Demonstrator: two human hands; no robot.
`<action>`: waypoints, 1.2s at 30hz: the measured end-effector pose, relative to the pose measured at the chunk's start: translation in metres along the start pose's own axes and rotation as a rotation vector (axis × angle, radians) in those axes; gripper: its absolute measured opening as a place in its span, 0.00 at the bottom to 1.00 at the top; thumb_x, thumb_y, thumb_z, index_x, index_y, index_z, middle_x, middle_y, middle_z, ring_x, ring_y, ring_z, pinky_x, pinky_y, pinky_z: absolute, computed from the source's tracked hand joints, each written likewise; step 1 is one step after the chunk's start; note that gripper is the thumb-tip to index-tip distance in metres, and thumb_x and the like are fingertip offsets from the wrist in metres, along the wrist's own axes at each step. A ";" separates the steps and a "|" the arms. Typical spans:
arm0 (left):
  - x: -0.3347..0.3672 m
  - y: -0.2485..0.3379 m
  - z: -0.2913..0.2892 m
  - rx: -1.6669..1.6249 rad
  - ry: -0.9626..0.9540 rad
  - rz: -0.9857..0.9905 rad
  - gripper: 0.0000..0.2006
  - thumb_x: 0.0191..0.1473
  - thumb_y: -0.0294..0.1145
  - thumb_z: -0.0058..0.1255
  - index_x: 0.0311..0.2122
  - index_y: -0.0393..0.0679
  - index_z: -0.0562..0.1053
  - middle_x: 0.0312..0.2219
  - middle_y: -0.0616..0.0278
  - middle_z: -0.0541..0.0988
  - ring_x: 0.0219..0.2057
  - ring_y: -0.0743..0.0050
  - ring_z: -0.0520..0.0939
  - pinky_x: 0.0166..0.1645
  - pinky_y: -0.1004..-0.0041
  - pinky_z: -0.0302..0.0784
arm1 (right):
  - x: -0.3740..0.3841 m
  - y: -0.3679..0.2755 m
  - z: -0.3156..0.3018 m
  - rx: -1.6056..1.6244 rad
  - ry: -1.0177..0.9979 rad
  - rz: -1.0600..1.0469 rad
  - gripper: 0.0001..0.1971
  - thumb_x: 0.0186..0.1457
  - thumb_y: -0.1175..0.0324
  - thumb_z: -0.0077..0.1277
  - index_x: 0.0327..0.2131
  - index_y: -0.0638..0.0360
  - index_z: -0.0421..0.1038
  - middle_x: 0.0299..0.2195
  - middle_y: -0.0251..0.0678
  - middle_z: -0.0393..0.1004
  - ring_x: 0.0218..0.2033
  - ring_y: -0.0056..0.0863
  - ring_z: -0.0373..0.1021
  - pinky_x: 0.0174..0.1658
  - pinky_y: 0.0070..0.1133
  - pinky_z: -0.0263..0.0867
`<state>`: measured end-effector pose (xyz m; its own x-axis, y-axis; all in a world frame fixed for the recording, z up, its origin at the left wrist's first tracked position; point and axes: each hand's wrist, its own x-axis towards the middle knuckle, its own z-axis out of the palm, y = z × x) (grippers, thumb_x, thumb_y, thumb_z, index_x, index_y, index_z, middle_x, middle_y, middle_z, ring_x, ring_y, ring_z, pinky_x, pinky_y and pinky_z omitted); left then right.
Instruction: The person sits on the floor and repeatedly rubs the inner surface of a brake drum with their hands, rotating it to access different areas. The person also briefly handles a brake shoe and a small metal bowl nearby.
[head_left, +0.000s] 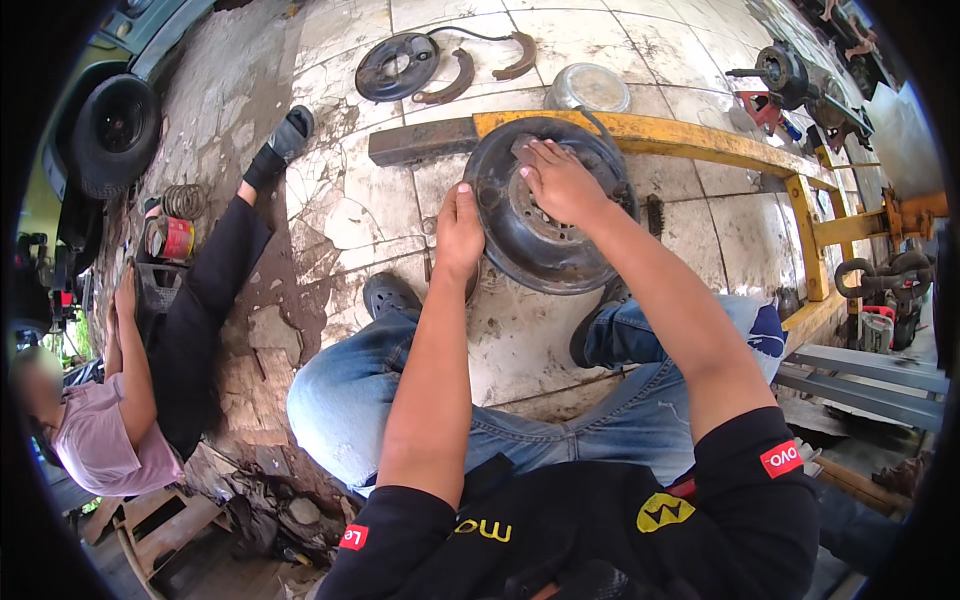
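Observation:
In front of me a round black metal brake backing plate (pixel 545 262) is tilted up, leaning by a yellow steel beam (pixel 690 137). My left hand (pixel 459 232) grips its left rim, thumb on the near face and the other fingers partly hidden. Against the upper face of the plate my right hand (pixel 563 187) presses a small dark brownish piece (pixel 523 150), perhaps sandpaper or a scrap of cloth. Beyond the beam lie a second black backing plate (pixel 398 66) with a cable and two curved brake shoes (pixel 450 82).
A round metal drum-like part (pixel 590 88) sits behind the beam. Yellow frame legs (pixel 806 235) and a hook (pixel 880 275) are at right. To the left, a seated person (pixel 125 425) stretches a leg near a coil spring (pixel 183 201) and a red can (pixel 175 239). The tiles are stained.

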<state>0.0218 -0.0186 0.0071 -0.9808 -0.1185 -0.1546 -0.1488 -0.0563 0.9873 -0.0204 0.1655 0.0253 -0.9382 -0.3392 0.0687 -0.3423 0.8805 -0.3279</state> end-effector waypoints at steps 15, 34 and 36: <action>0.001 -0.005 -0.002 0.040 0.005 0.016 0.24 0.67 0.47 0.33 0.50 0.32 0.69 0.40 0.53 0.78 0.42 0.69 0.76 0.49 0.71 0.70 | -0.096 -0.008 -0.066 0.127 -0.091 -0.234 0.18 0.62 0.63 0.45 0.52 0.62 0.68 0.57 0.41 0.66 0.59 0.38 0.61 0.61 0.30 0.58; 0.008 -0.014 -0.007 0.048 -0.004 0.022 0.28 0.66 0.49 0.34 0.53 0.30 0.68 0.45 0.48 0.76 0.46 0.65 0.75 0.52 0.70 0.68 | -0.064 -0.026 -0.013 0.017 -0.073 -0.379 0.21 0.64 0.61 0.41 0.55 0.64 0.64 0.61 0.46 0.59 0.64 0.41 0.53 0.64 0.32 0.53; 0.005 -0.012 -0.007 0.026 -0.021 0.002 0.27 0.66 0.50 0.34 0.53 0.32 0.68 0.45 0.48 0.77 0.47 0.64 0.75 0.53 0.69 0.68 | -0.077 -0.019 -0.036 0.015 -0.207 -0.395 0.21 0.64 0.61 0.42 0.55 0.62 0.65 0.60 0.44 0.60 0.63 0.41 0.54 0.64 0.32 0.54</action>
<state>0.0201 -0.0255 -0.0061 -0.9835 -0.0974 -0.1522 -0.1499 -0.0305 0.9882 0.0566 0.1871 0.0599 -0.7054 -0.7088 0.0012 -0.6699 0.6661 -0.3280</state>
